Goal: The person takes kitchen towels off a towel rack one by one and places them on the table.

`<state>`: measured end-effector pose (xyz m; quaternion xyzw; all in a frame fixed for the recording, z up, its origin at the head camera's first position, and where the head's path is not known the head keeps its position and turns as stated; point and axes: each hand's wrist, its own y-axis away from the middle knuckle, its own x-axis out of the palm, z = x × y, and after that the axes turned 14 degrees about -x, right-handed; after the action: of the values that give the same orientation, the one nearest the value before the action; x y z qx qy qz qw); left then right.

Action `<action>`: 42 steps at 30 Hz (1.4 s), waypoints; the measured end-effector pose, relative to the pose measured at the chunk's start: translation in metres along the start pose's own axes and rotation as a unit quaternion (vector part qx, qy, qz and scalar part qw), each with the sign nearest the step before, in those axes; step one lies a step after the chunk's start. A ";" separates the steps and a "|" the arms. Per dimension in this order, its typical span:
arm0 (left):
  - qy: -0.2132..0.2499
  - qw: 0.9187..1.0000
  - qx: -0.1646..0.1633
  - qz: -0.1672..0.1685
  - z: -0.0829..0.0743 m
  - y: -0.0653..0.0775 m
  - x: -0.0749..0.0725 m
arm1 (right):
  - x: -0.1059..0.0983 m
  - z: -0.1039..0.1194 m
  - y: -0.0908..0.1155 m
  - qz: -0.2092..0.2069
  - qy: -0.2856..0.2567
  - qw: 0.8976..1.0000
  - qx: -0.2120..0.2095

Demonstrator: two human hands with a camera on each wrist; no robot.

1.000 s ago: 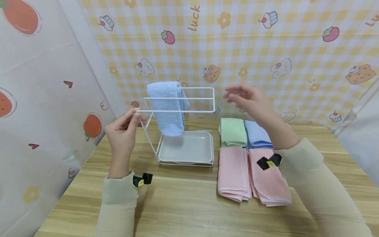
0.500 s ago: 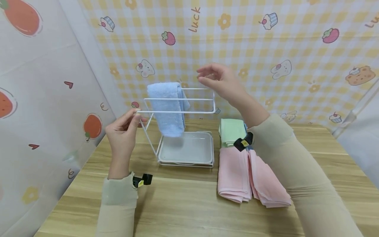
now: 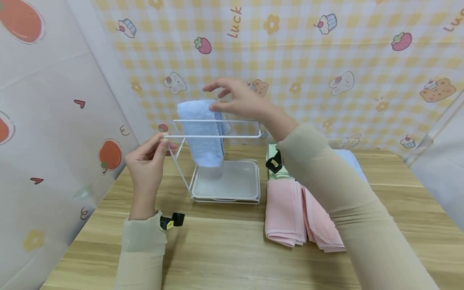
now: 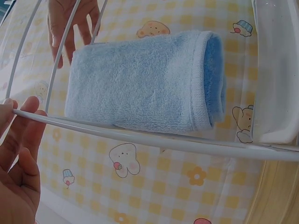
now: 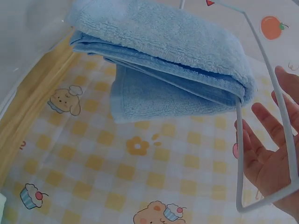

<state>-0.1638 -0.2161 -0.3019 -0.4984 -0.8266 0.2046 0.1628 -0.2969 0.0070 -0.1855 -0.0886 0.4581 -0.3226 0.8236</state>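
A folded light blue towel (image 3: 203,149) hangs over the rear bar of a white wire rack (image 3: 241,136). At the rack's upper left corner my left hand (image 3: 146,163) pinches the frame between thumb and fingers. My right hand (image 3: 241,98) is over the rack, beside the towel's top right end, with fingers spread. In the right wrist view that hand's fingers (image 5: 271,123) are seen past the bars, apart from one another and holding nothing. Whether its thumb touches the towel cannot be told from the head view. The left wrist view shows the towel (image 4: 135,84) behind the bar.
A pale grey tray (image 3: 232,181) sits in the rack's base. To the right lie folded towels: a green one (image 3: 272,157), a blue one (image 3: 351,159) and two pink ones (image 3: 284,209), partly behind my right arm. A patterned cloth (image 3: 290,48) covers the wall behind.
My right hand has moved left from beyond the rack's right end to above the hanging towel. The left hand keeps its grip on the rack. The towel stays on the bar.
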 end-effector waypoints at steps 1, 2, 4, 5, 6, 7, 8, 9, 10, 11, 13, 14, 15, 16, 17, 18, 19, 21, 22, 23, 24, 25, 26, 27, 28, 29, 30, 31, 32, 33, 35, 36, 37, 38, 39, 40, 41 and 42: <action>-0.001 1.000 0.000 -0.001 0.000 0.000 0.000 | 0.001 0.000 -0.002 0.007 -0.001 1.000 -0.002; -0.003 1.000 0.000 -0.002 0.000 0.000 0.000 | 0.003 -0.002 -0.004 0.013 0.000 1.000 -0.004; -0.006 1.000 -0.001 -0.002 0.000 0.000 0.000 | 0.006 -0.005 -0.007 0.030 -0.001 1.000 -0.007; -0.005 1.000 -0.002 -0.001 -0.001 0.000 0.000 | 0.007 -0.006 -0.008 0.040 0.000 0.999 -0.011; -0.005 1.000 -0.002 -0.001 -0.001 0.000 0.000 | 0.008 -0.008 -0.009 0.050 0.004 0.999 -0.013; -0.007 1.000 0.000 0.000 -0.001 0.001 0.001 | 0.009 -0.009 -0.010 0.059 0.007 0.998 -0.017; -0.004 1.000 0.001 0.000 -0.001 0.001 0.001 | 0.010 -0.009 -0.010 0.067 0.012 0.997 -0.020; -0.001 1.000 0.002 0.001 -0.001 0.001 0.001 | 0.010 -0.010 -0.011 0.074 0.016 0.997 -0.023; 0.003 1.000 0.001 0.002 -0.001 0.001 0.001 | 0.011 -0.009 -0.011 0.079 0.021 0.996 -0.027; -0.001 1.000 0.004 0.002 -0.001 0.001 0.001 | 0.011 -0.009 -0.011 0.082 0.022 0.996 -0.026; -0.007 1.000 0.009 0.001 0.000 0.000 0.001 | 0.011 -0.010 -0.012 0.083 0.023 0.996 -0.022; -0.009 1.000 0.010 0.000 0.000 -0.001 0.001 | 0.010 -0.009 -0.012 0.084 0.022 0.996 -0.019; -0.014 1.000 0.011 -0.001 0.000 -0.001 0.000 | 0.010 -0.009 -0.012 0.086 0.023 0.996 -0.016; -0.019 1.000 0.013 -0.001 0.000 -0.001 0.000 | 0.010 -0.009 -0.012 0.088 0.025 0.996 -0.013; -0.023 1.000 0.015 -0.001 0.000 -0.001 0.000 | 0.010 -0.009 -0.012 0.090 0.028 0.995 -0.011; -0.021 1.000 0.015 0.000 0.000 -0.001 0.001 | 0.010 -0.010 -0.012 0.093 0.031 0.995 -0.009; -0.019 1.000 0.016 0.001 0.000 -0.001 0.001 | 0.010 -0.010 -0.012 0.094 0.032 0.995 -0.008; -0.005 1.000 0.013 0.003 0.000 0.000 0.001 | 0.010 -0.010 -0.012 0.095 0.035 0.995 -0.004; 0.002 1.000 0.012 0.004 0.000 0.000 0.001 | 0.010 -0.010 -0.012 0.095 0.036 0.995 -0.002; 0.004 1.000 0.012 0.004 0.000 0.000 0.001 | 0.011 -0.011 -0.012 0.094 0.035 0.995 0.001; 0.005 1.000 0.012 0.005 0.000 0.001 0.001 | 0.011 -0.011 -0.012 0.093 0.034 0.995 0.005; 0.009 1.000 0.010 0.004 0.000 0.001 0.001 | 0.011 -0.011 -0.012 0.091 0.034 0.995 0.008; 0.011 1.000 0.009 0.004 0.000 0.001 0.001 | 0.011 -0.011 -0.012 0.090 0.034 0.995 0.011; 0.010 1.000 0.011 0.005 0.000 0.001 0.000 | 0.012 -0.012 -0.012 0.089 0.033 0.995 0.015; 0.012 1.000 0.011 0.006 0.000 0.001 0.001 | 0.012 -0.012 -0.012 0.086 0.032 0.996 0.018; 0.008 1.000 0.013 0.005 0.000 0.001 0.001 | 0.012 -0.012 -0.012 0.083 0.029 0.996 0.020; 0.009 1.000 0.013 0.005 0.000 0.000 0.001 | 0.012 -0.012 -0.011 0.081 0.028 0.996 0.022; 0.010 1.000 0.013 0.005 0.000 0.000 0.001 | 0.012 -0.012 -0.011 0.078 0.026 0.996 0.023; 0.007 1.000 0.014 0.005 0.001 0.000 0.001 | 0.012 -0.013 -0.011 0.075 0.025 0.997 0.025; 0.011 1.000 0.012 0.005 0.001 0.000 0.001 | 0.012 -0.013 -0.010 0.073 0.026 0.997 0.028; 0.013 1.000 0.009 0.005 0.000 0.000 0.001 | 0.012 -0.013 -0.010 0.062 0.033 0.997 0.031; 0.012 1.000 0.009 0.006 0.000 0.000 0.001 | 0.012 -0.013 -0.009 0.056 0.038 0.997 0.033; 0.010 1.000 0.010 0.007 0.000 0.000 0.001 | 0.012 -0.013 -0.009 0.050 0.043 0.997 0.035; 0.009 1.000 0.010 0.008 0.000 0.000 0.001 | 0.012 -0.013 -0.009 0.044 0.048 0.997 0.035; 0.012 1.000 0.009 0.009 0.000 0.000 0.001 | 0.012 -0.013 -0.009 0.038 0.053 0.997 0.036; 0.009 1.000 0.010 0.009 0.000 0.000 0.001 | 0.012 -0.013 -0.009 0.032 0.057 0.997 0.035; 0.004 1.000 0.012 0.010 0.000 0.000 0.000 | 0.012 -0.012 -0.008 0.027 0.060 0.997 0.033; 0.001 1.000 0.012 0.010 0.000 0.000 0.000 | 0.012 -0.012 -0.008 0.023 0.063 0.997 0.030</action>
<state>-0.1642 -0.2163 -0.3021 -0.5048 -0.8190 0.2154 0.1677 -0.3062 -0.0045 -0.1969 -0.0328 0.5013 -0.3220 0.8025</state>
